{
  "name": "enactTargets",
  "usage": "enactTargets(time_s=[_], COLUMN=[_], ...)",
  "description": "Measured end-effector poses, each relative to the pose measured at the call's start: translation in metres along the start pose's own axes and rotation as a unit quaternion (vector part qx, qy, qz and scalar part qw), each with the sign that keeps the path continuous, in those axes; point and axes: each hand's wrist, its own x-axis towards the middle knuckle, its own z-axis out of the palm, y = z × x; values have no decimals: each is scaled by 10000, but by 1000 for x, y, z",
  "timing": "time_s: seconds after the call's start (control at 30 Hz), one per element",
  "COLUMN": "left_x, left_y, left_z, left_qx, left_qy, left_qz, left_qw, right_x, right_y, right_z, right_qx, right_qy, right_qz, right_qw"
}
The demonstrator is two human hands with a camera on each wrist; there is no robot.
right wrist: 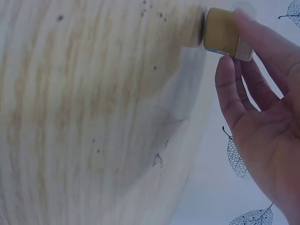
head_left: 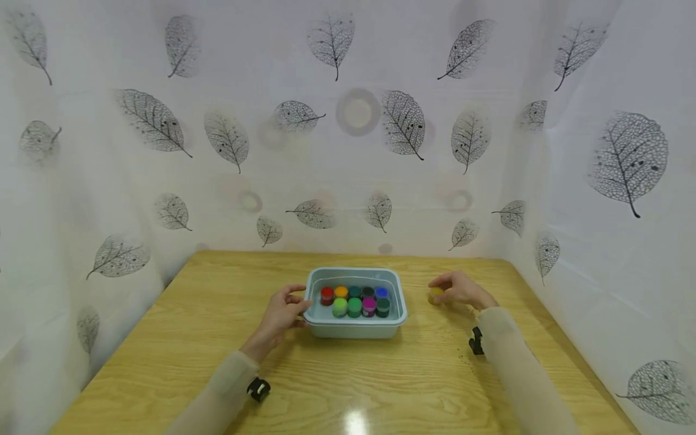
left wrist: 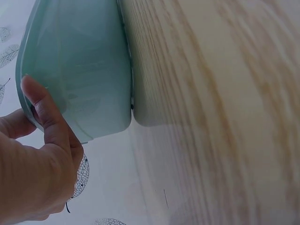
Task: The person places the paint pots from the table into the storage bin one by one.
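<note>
A pale blue-green plastic tub (head_left: 348,331) stands on the wooden table, with several small paint pots (head_left: 354,307) in red, orange, greens, magenta, blue and dark shades inside it. My left hand (head_left: 283,311) grips the tub's left rim; the left wrist view shows its fingers on the outer wall (left wrist: 89,70) and the thumb at the edge. To the right of the tub, my right hand (head_left: 459,289) pinches a small yellow-ochre paint pot (right wrist: 221,30) between thumb and fingers, around its clear lid. The pot's base is close over the tabletop.
The wooden table (head_left: 348,386) meets a white curtain (head_left: 348,175) printed with leaves at the back and both sides. Small dark specks (head_left: 462,356) lie on the table near my right wrist. Black bands (head_left: 258,388) sit on both wrists.
</note>
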Motion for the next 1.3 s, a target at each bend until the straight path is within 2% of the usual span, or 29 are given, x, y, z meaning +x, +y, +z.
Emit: enactTargets(time_s=[0.1,0.3,0.53,0.67,0.93,1.3], left_x=[0,0,0,0,0,0], left_y=[1,2,1,2,3,2], left_z=[0,0,-1,-1,-1,-1], left_qx=[-1,14,45,20,-4,-8], left_qy=[-10,20,11,28,20,16], left_qz=[-7,-42,-35,-31,-49,-27], left_qw=[10000,10000,10000,10000,10000,10000], right_x=[1,-1,-3,-2,6,10], right_y=[-3,-14,-35,-48,-67,-86], right_z=[0,-4,-9,-11,-11,-1], right_qx=[65,300,728,874,639,755], right_qy=[-63,-159,-396,-393,-379,-734], right_qz=[85,-69,-108,-194,-342,-649], right_qw=[9999,9994,9965,9952,9967,9923])
